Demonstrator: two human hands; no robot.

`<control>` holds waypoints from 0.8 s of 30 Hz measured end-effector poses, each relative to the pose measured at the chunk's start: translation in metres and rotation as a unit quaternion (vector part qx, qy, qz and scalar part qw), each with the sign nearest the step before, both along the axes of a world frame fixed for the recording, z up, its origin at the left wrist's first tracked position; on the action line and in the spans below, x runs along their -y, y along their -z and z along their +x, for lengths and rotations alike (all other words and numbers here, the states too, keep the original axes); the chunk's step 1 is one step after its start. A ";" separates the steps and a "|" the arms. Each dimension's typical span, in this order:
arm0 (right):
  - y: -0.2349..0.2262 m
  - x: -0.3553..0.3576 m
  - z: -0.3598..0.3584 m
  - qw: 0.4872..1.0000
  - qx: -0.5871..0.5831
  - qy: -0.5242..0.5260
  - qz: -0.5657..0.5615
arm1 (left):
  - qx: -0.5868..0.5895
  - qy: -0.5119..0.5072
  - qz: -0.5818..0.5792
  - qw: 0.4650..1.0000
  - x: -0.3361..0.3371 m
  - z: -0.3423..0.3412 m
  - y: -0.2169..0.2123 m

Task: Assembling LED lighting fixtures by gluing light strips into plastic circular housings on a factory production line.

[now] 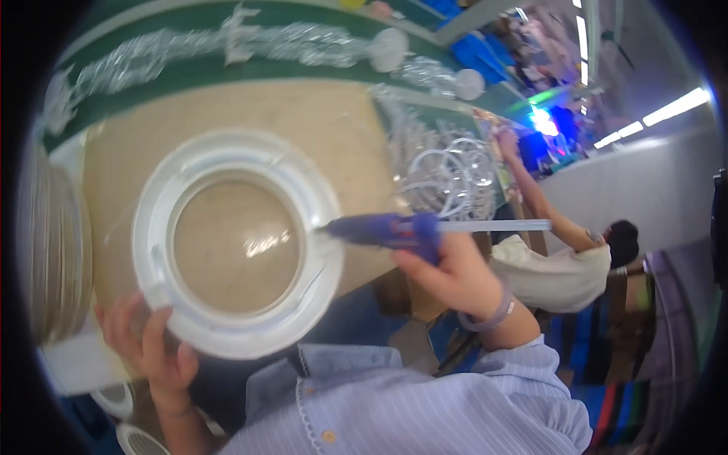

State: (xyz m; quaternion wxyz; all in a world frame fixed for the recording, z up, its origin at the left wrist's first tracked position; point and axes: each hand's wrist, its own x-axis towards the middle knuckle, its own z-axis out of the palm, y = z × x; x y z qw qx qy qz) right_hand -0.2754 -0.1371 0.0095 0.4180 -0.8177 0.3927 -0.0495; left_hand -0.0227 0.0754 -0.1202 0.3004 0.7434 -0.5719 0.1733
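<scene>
A wide white ring (322,197) with a broad rim lies on a tan board (318,102) in front of me. The board shows through its round middle. At the ring's lower left edge my left hand (148,345) has its fingers curled against the rim, gripping it. My right hand (455,277) is closed around a blue-purple hot glue gun (379,229). The gun's nozzle points left and meets the right side of the ring. A long translucent glue stick (500,225) juts out of the gun's back end.
A stack of pale round discs (57,250) stands at the left. Clear plastic-wrapped parts (303,45) line the green surface behind the board. Clear and white looped pieces (451,178) are heaped at the right. Farther right, a person in a pale top (553,273) reaches forward.
</scene>
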 end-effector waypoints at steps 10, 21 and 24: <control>0.007 -0.003 -0.015 0.999 0.035 0.009 0.017 | 0.022 0.008 -0.021 1.000 0.001 0.000 0.002; 0.011 0.002 -0.015 0.985 0.087 0.104 0.108 | 0.002 -0.003 -0.020 1.000 0.006 -0.006 -0.003; 0.011 -0.002 -0.016 0.981 0.101 0.136 0.094 | -0.005 -0.007 -0.029 1.000 0.009 -0.008 -0.004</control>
